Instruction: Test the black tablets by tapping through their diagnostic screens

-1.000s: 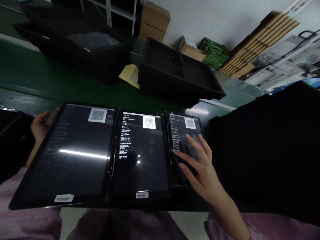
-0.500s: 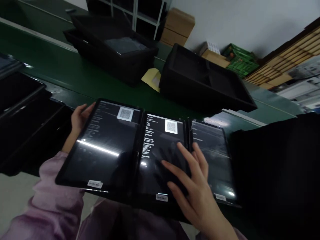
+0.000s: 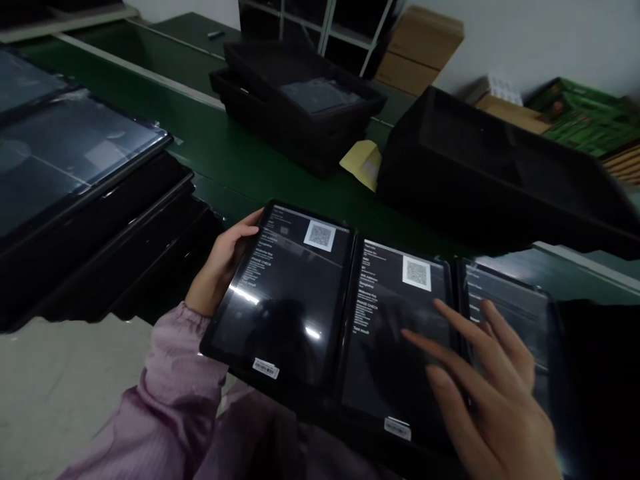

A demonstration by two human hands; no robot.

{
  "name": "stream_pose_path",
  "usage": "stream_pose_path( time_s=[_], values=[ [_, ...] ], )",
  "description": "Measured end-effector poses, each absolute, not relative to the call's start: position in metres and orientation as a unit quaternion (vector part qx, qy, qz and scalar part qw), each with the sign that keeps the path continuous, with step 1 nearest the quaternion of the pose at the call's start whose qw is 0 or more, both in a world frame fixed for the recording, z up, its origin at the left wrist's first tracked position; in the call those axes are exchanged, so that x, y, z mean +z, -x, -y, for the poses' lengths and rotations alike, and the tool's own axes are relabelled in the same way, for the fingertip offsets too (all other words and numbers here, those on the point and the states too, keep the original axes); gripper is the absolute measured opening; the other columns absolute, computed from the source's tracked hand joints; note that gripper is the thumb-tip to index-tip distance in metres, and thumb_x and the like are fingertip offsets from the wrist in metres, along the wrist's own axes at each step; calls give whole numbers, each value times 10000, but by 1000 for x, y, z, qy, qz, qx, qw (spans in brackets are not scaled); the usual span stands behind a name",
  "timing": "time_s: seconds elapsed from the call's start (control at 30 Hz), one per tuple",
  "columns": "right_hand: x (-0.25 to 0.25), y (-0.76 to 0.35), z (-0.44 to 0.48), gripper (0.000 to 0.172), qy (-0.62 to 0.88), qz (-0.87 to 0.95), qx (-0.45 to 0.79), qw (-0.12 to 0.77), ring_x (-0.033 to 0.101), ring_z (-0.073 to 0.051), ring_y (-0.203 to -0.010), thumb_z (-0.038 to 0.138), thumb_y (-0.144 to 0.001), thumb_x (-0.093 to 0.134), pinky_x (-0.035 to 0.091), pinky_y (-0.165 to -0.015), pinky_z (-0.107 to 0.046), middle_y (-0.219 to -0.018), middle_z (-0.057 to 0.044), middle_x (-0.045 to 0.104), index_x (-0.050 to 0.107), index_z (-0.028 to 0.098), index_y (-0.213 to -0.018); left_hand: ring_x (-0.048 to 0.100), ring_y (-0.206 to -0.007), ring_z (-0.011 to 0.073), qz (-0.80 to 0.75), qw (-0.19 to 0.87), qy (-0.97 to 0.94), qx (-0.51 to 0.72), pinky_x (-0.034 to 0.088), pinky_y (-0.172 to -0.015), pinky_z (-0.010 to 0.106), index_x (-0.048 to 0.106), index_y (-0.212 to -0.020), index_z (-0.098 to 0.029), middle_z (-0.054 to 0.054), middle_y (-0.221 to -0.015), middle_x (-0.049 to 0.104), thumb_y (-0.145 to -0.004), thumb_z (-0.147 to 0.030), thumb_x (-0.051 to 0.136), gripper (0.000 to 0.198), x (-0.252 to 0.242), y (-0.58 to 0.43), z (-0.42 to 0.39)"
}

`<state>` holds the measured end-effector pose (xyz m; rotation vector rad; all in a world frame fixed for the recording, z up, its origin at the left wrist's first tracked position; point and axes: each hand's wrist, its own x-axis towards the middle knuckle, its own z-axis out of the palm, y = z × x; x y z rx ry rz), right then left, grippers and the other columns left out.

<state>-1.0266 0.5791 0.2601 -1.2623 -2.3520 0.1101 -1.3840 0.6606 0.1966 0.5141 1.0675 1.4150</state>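
My left hand (image 3: 220, 263) grips the left edge of a black tablet (image 3: 285, 300), its thumb at the upper side and the other fingers hidden. That tablet's lit screen shows a QR code and lines of text, with a barcode label near its lower edge. Beside it lies a middle tablet (image 3: 370, 373) with a similar screen and label. Over this one hovers my right hand (image 3: 500, 393), fingers apart and holding nothing; whether a fingertip touches the glass I cannot tell. A third tablet (image 3: 525, 287) lies farther right, partly behind my right hand.
Stacked dark tablets (image 3: 115, 157) stand at the left. On the green bench (image 3: 280, 180), black foam trays (image 3: 300, 127) sit at the back, a larger black tray (image 3: 490, 167) to the right, with yellow paper (image 3: 363, 160) between. Cardboard boxes (image 3: 420, 50) and a green crate (image 3: 585, 120) are behind.
The view has turned left, so everything sits farther right and more of the left stack shows. My left hand keeps its hold; my right hand stays over the middle tablet, fingers still spread.
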Motion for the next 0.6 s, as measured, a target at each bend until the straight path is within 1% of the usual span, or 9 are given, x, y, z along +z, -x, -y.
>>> stream_pose_path(
  time_s=[0.1,0.2,0.27,0.33,0.43,0.5,0.6],
  values=[
    [260,1018,-577,322,481,842,40,241,299,-452,-1544,376,-1059,450,397,-1122,-727,-1536,-89,534,671,308,-1283,613,-1318,354,-441,593,-260,621,491,-1096,433,728,-1272,-142,81,-1311,740,-684,-226,656,599,198,1386,-658],
    [260,1017,-576,319,487,836,61,246,331,-439,-1533,383,-1058,454,327,-1183,-713,-1529,-68,539,670,331,-1287,490,-1448,356,-423,577,-319,622,403,-1193,441,704,-1330,-137,88,-1444,662,-662,-178,627,674,196,1391,-657],
    [261,1018,-576,323,486,834,70,251,343,-438,-1527,395,-1058,454,308,-1202,-704,-1529,-64,536,673,326,-1285,441,-1481,377,-430,564,-349,612,384,-1207,455,686,-1367,-146,90,-1467,644,-645,-160,648,723,193,1393,-657],
    [263,1019,-577,320,485,835,71,249,354,-434,-1522,396,-1056,462,320,-1206,-684,-1523,-62,541,682,320,-1276,406,-1498,402,-450,550,-368,599,377,-1211,471,655,-1414,-165,91,-1491,625,-638,-158,717,778,190,1394,-657],
    [266,1020,-579,308,481,839,68,247,374,-416,-1515,379,-1055,468,339,-1207,-653,-1506,-63,556,691,316,-1258,364,-1527,396,-476,535,-387,581,353,-1231,465,589,-1491,-206,77,-1573,550,-651,-182,814,870,191,1392,-654],
    [267,1020,-581,306,472,843,60,251,379,-411,-1514,361,-1055,468,354,-1198,-649,-1504,-71,557,688,308,-1260,376,-1523,392,-466,543,-375,589,354,-1233,473,594,-1486,-203,76,-1572,552,-698,-251,797,815,193,1389,-652],
    [268,1019,-583,305,463,849,44,251,393,-420,-1506,336,-1052,477,386,-1169,-660,-1510,-87,554,685,286,-1268,441,-1479,409,-423,563,-336,625,363,-1226,498,667,-1400,-164,92,-1460,653,-733,-321,704,687,198,1386,-653]
  ],
)
